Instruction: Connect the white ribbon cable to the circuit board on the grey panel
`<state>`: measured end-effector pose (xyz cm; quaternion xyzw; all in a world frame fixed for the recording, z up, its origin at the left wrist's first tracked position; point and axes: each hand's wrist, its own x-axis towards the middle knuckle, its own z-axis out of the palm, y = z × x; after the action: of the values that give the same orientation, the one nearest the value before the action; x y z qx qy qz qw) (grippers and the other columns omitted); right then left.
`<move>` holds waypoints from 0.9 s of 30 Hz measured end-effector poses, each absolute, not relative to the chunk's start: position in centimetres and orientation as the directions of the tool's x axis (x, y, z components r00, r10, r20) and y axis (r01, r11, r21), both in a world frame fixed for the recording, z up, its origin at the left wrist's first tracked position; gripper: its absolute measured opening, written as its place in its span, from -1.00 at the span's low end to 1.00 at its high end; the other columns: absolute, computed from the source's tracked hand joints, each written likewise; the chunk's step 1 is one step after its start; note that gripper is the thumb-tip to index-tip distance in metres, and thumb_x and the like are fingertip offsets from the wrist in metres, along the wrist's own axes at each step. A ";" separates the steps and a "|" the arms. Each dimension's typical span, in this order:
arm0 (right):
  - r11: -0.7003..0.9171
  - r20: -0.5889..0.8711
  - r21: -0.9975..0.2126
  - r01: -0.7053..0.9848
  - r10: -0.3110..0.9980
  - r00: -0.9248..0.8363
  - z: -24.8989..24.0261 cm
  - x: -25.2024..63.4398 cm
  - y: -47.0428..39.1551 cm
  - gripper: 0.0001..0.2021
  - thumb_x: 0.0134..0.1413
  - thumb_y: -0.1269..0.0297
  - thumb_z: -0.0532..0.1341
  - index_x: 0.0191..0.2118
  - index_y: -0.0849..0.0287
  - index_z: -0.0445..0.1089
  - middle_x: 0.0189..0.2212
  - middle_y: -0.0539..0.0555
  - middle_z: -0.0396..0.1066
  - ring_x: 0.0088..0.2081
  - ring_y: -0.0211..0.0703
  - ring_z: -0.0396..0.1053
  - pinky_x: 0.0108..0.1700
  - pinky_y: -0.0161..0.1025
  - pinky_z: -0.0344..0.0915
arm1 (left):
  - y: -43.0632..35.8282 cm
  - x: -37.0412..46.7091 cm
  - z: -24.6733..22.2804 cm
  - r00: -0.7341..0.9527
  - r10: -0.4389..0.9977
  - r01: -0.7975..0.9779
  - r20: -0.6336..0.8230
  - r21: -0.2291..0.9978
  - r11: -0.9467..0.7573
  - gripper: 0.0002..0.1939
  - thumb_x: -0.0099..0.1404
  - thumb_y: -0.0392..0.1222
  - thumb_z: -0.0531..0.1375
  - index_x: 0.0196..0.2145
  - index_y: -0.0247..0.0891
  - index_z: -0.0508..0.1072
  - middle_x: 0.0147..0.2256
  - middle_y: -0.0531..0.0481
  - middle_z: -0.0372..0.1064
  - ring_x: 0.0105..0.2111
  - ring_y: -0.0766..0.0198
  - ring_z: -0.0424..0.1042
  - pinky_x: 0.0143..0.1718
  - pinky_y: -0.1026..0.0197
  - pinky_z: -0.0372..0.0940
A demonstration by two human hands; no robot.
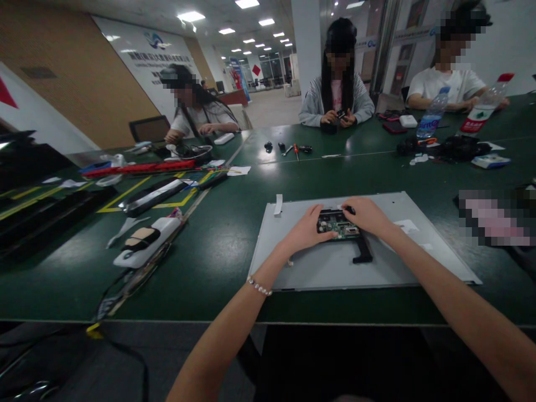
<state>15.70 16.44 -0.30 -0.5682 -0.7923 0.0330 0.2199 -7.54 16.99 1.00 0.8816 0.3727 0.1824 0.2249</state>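
Note:
A green circuit board (340,228) in a black frame lies over a large light-grey flat panel (322,268) in front of me. My left hand (307,228) grips the board's left side, thumb along the near edge and fingers at the far side. At the far right corner, my right hand (363,213) has its fingers bent together round a small black part, whose kind I cannot make out. A black L-shaped bracket (363,251) reaches from the board toward me. White paper strips lie on the panel.
The panel lies on a green table (226,240). A white power strip (153,243) and cables are at left. Small tools (296,149) lie farther back. At right stand two bottles, one a red-capped bottle (481,109), near a pink phone-like slab (494,218). Several people sit across the table.

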 end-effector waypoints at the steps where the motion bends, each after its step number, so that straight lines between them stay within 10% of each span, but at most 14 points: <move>1: 0.354 0.313 -0.311 0.882 0.914 -0.257 -0.4 15.7 16.4 -0.76 0.23 0.35 0.13 -0.10 0.23 0.52 -0.13 0.20 0.53 -0.06 0.00 0.45 0.03 -0.15 0.30 | 17.0 -7.5 1.0 0.655 0.740 0.572 0.153 0.540 -0.617 -0.05 0.16 0.19 0.26 0.31 -0.40 0.02 0.30 -0.41 -0.01 0.30 -0.10 0.06 0.31 -0.10 0.04; 10: 0.374 0.369 -0.399 0.837 0.901 -0.226 -1.0 15.8 16.3 -0.77 0.21 0.41 0.14 -0.16 0.18 0.55 -0.13 0.19 0.54 -0.06 0.01 0.45 0.04 -0.07 0.33 | 17.5 -8.0 2.0 0.668 0.720 0.566 0.188 0.501 -0.655 -0.15 0.26 0.16 0.19 0.32 -0.39 0.04 0.30 -0.35 0.04 0.30 0.00 0.09 0.30 0.04 0.06; 16: 0.399 0.406 -0.423 0.814 0.886 -0.223 -1.6 16.0 16.3 -0.78 0.19 0.43 0.14 -0.16 0.20 0.54 -0.14 0.20 0.53 -0.06 0.01 0.45 0.05 -0.05 0.34 | 20.4 -11.6 3.8 0.425 0.841 0.857 0.333 0.150 -0.493 -0.66 0.43 -0.16 0.02 0.03 -0.36 0.43 0.19 -0.27 0.26 0.24 0.03 0.19 0.26 -0.03 0.08; 27: 0.412 0.419 -0.443 0.796 0.880 -0.222 -1.8 16.0 16.3 -0.78 0.18 0.43 0.13 -0.17 0.19 0.52 -0.14 0.19 0.52 -0.07 0.02 0.44 0.05 -0.02 0.34 | 21.7 -15.1 3.8 0.319 0.943 0.944 0.100 0.058 -0.325 -0.68 0.26 -0.26 0.12 -0.07 -0.23 0.55 -0.10 -0.15 0.53 -0.08 0.09 0.49 -0.07 0.21 0.33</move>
<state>16.05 16.26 -1.79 -0.5382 -0.7789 0.0665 0.3152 -15.10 21.72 3.75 0.8120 0.5808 0.0577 -0.0053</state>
